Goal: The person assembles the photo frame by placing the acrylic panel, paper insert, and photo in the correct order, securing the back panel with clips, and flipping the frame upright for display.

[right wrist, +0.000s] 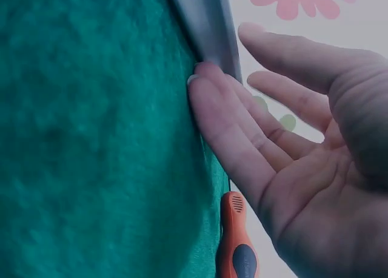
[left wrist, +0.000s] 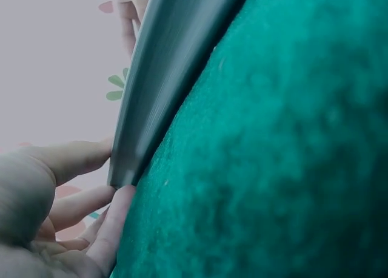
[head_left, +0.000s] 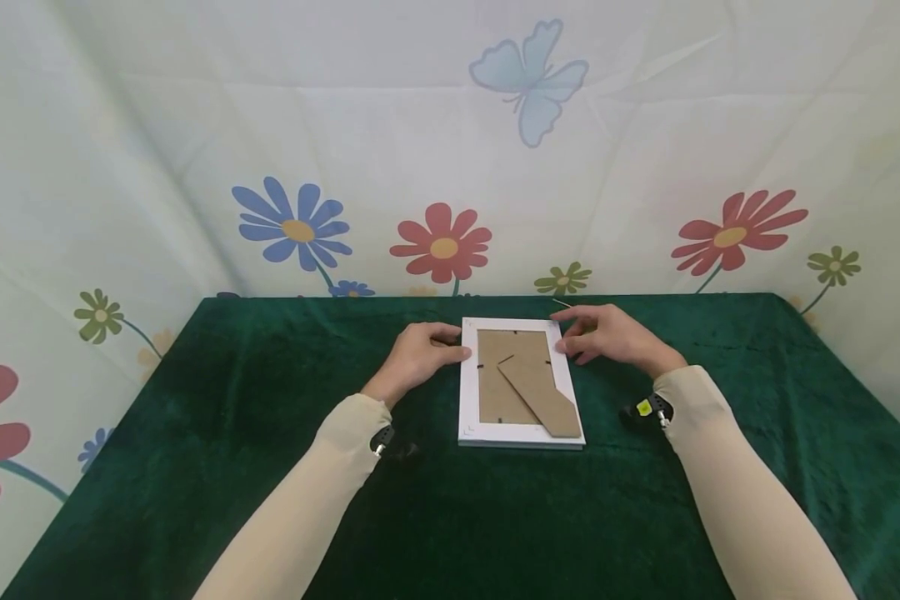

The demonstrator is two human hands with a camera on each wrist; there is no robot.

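A white picture frame (head_left: 468, 400) lies face down on the green cloth, its brown backing board (head_left: 498, 400) and slanting stand leg (head_left: 551, 408) upward. Small dark tabs sit along the edges of the backing. At the frame's left edge my left hand (head_left: 418, 354) pinches it, thumb over the top and fingers low on the side, as the left wrist view shows. On the opposite side my right hand (head_left: 607, 335) touches the upper right edge with fairly straight fingertips (right wrist: 209, 93). Its thumb is extended beside the rim.
An orange-handled tool (right wrist: 236, 241), dark grip inset, lies beyond the right hand; a thin shaft (head_left: 562, 303) shows near the cloth's back edge. Green velvety cloth (head_left: 270, 417) covers the table. Behind hangs a white curtain (head_left: 360, 125) printed with flowers and a butterfly.
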